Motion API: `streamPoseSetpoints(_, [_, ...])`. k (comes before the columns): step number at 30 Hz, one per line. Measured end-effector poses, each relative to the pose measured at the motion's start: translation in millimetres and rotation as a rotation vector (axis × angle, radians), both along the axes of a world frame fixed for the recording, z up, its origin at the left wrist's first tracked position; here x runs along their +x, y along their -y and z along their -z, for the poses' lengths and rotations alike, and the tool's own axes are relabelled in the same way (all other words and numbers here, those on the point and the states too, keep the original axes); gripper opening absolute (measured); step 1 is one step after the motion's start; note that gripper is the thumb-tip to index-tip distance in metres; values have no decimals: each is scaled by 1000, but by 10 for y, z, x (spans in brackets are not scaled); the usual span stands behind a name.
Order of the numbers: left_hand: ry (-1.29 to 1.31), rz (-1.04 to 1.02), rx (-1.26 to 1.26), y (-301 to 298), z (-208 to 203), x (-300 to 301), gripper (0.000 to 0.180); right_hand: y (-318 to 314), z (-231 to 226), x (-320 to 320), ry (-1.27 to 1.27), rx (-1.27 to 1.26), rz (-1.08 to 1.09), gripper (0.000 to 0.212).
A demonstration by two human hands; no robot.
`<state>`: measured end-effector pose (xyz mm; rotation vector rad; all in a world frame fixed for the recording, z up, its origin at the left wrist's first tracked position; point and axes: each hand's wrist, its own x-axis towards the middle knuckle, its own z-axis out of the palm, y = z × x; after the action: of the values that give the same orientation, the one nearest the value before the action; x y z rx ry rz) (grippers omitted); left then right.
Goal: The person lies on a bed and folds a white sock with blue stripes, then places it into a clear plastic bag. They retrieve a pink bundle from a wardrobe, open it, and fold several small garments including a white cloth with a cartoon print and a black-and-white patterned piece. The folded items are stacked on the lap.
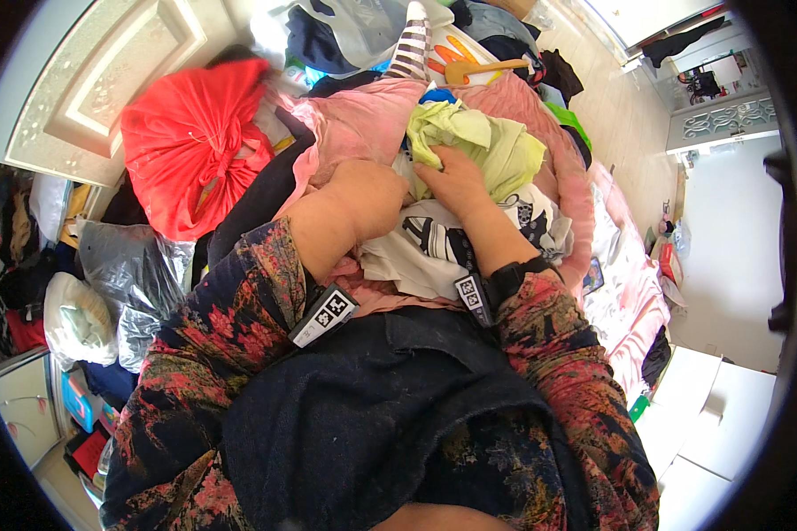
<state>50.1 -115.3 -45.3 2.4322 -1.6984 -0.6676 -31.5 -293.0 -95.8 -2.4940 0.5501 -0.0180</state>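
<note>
A yellow-green garment (505, 155) lies crumpled on top of a heap of clothes in front of me. My right hand (452, 181) grips its near left edge, with thumb and fingers pressed into the cloth. Just left of it, my left hand (372, 195) is bent down into the pile; its fingers are hidden. Beneath both hands spread a white garment with black patterns (425, 239) and a pink cloth (354, 124). A bit of blue fabric (438, 96) shows behind the yellow-green one.
A tied red cloth bundle (190, 146) sits at the left before a white panelled door (150, 66). Plastic bags (137, 274) stand below it. At the far side are a striped sock-like item (412, 44) and a wooden-handled tool (483, 68). White cabinets (708, 407) stand at right.
</note>
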Motion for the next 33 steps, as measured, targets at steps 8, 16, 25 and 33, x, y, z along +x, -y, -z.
streamPoseSetpoints(8, [34,-55,40,7,-148,24,23,-334,-345,451,-449,-162,20,59])
streamPoseSetpoints(16, [16,-26,-53,-27,-79,109,29,134,-62,400,-189,-276,200,36])
streamPoseSetpoints(25, [-90,-73,-63,31,-116,111,26,986,-1145,-317,444,958,600,37])
streamPoseSetpoints(33, [-784,-407,-780,-88,-111,185,22,865,-1996,-254,604,1077,270,44])
